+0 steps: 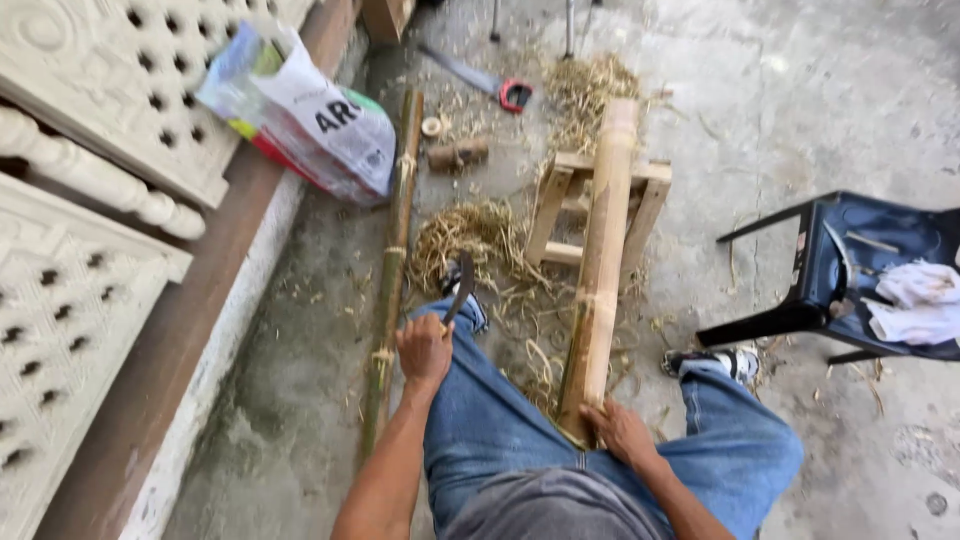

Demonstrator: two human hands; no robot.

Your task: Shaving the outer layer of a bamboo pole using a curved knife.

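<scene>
I sit in blue jeans with a thick peeled bamboo pole (603,250) running from my lap up over a small wooden stool (560,195). My right hand (622,432) grips the pole's near end between my knees. My left hand (424,350) is closed on the handle of a dark curved knife (460,288), whose blade points up and away over my left knee, apart from the pole.
A thin green bamboo stalk (392,270) lies on the concrete floor to my left. Shavings (470,235) pile around the stool. A hand saw (490,82), cut bamboo pieces (458,153), a printed sack (310,115) and a dark plastic chair (850,270) with white cloth stand around. Carved white panels line the left.
</scene>
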